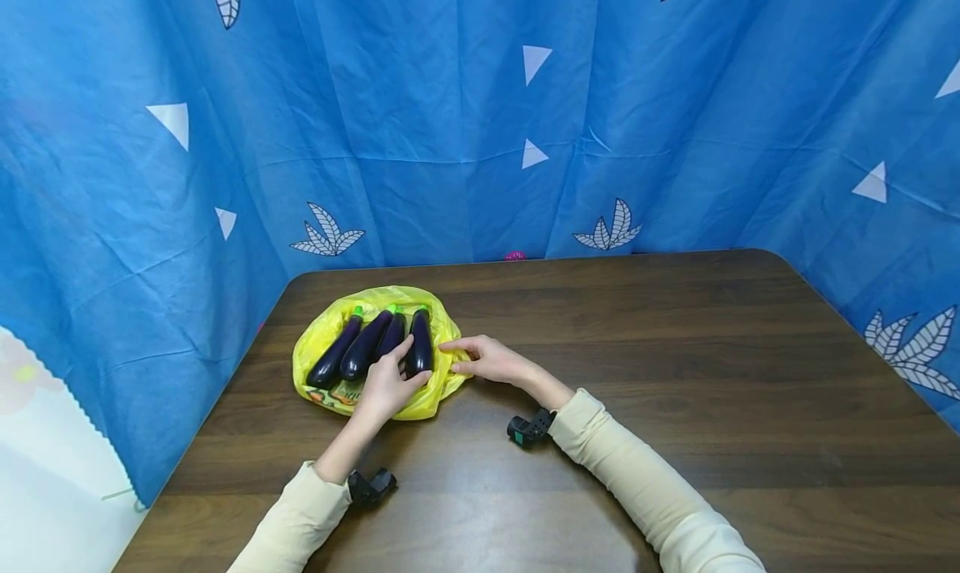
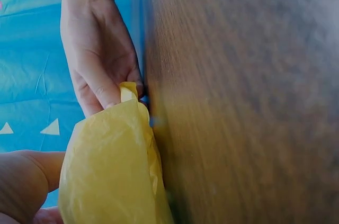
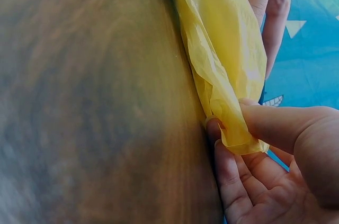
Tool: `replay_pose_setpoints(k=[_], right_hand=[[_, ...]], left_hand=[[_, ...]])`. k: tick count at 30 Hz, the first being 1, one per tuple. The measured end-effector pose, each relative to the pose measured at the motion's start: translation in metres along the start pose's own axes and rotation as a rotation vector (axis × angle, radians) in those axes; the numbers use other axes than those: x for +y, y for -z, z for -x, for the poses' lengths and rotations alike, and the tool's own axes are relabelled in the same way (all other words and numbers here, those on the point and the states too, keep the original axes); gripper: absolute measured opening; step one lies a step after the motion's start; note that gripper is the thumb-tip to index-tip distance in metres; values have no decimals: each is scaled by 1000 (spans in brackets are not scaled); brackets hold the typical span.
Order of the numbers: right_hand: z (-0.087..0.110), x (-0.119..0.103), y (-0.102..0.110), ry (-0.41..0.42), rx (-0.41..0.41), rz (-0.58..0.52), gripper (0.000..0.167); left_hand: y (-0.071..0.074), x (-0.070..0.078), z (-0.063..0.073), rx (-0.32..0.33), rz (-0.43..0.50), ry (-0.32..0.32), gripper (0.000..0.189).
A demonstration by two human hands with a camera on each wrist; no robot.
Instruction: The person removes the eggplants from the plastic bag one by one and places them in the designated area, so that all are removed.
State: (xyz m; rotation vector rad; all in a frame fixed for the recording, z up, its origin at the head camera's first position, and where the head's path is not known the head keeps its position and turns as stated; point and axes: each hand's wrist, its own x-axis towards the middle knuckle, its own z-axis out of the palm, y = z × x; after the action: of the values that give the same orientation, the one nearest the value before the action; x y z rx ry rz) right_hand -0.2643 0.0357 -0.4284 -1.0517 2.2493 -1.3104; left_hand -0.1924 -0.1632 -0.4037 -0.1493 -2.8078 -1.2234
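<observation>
Several dark purple eggplants (image 1: 365,352) with green stem ends lie side by side in an opened yellow plastic bag (image 1: 318,331), at the table's far left. My left hand (image 1: 384,387) reaches over the bag's near side and holds the rightmost eggplant (image 1: 422,344), index fingertip along its left side, thumb by its lower end. The bag wall hides much of that hand in the left wrist view. At the bag's right edge, my right hand (image 1: 491,360) pinches the yellow plastic between thumb and fingers, which shows closely in the right wrist view.
Under the bag is a dark brown wooden table (image 1: 675,348) with rounded far corners. A blue curtain (image 1: 495,106) with white triangles and leaf prints hangs behind and beside it. Small black wrist cameras (image 1: 530,428) sit below both hands. Pale cloth (image 1: 52,456) shows at the left.
</observation>
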Motion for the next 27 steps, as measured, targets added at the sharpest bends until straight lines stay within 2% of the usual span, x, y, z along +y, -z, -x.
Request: replay_pose_setpoints(k=[6,13,22,27], right_hand=[[0,0,1,8,-5,-2,40],[-2,2,0,-23,2,0,40],[-3,5,-1,-22,4,-28,40],[-3,4,0,-22,5,-36,40]], left_hand=[[1,1,1,3,63,23,67],[4,-2,2,-7,145,67,69],[8,-1,8,-38,388,73,67],[11,2,12,-47,454,75,63]])
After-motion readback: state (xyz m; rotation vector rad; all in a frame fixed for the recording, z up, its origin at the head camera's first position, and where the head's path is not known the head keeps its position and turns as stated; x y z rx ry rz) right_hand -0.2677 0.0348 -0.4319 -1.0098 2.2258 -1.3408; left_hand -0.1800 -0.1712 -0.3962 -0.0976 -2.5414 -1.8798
